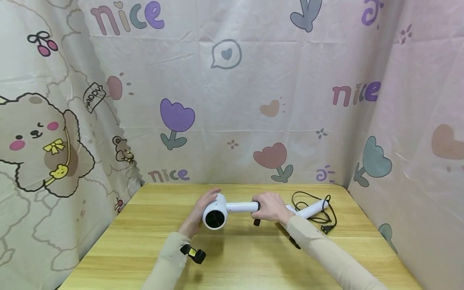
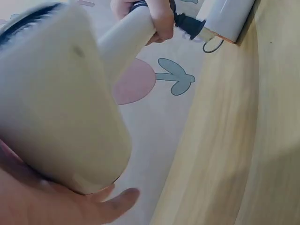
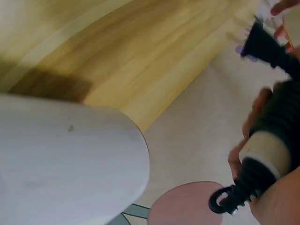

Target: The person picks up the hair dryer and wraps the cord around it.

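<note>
A white hair dryer (image 1: 242, 207) is held above the table between my two hands, its dark round grille facing me. My left hand (image 1: 202, 209) lies round the side of its head; in the left wrist view, fingers (image 2: 123, 205) curve under the white barrel (image 2: 70, 108). At the handle's end my right hand (image 1: 270, 206) grips the handle together with its bundled black cord (image 3: 281, 110). A black plug (image 1: 256, 222) hangs below that hand. In the right wrist view, a hanging loop (image 3: 219, 199) shows at the cord end of the handle.
To the right on the wooden table (image 1: 232, 262), a second white hair dryer (image 1: 314, 209) lies partly behind my right forearm. Its loose black cord (image 1: 331, 215) curls around it, with a plug (image 1: 327, 228) at the end. Printed curtains (image 1: 232, 88) enclose the table's back and sides.
</note>
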`<state>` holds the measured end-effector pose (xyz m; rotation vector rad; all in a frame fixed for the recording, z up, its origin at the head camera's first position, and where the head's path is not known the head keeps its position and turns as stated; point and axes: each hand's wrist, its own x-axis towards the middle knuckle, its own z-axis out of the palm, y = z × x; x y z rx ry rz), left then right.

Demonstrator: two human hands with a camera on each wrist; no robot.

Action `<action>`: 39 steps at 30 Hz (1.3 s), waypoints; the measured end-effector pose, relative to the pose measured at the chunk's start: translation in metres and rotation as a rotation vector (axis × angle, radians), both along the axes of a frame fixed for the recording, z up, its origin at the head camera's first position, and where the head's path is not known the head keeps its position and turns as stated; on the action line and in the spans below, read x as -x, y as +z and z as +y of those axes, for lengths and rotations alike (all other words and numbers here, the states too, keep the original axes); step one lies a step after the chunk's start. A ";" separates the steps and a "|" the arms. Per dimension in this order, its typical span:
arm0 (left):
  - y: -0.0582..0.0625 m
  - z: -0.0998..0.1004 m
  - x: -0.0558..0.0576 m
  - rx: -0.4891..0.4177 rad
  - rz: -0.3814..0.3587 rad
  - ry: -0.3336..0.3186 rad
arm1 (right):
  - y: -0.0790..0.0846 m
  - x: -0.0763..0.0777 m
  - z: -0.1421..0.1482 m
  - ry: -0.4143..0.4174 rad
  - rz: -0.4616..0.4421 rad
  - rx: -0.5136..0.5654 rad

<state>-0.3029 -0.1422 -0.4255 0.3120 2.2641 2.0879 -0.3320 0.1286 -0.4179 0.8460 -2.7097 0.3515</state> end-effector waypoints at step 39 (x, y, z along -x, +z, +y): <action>-0.013 -0.033 0.009 0.290 -0.018 0.367 | -0.009 -0.002 -0.038 0.155 -0.398 0.186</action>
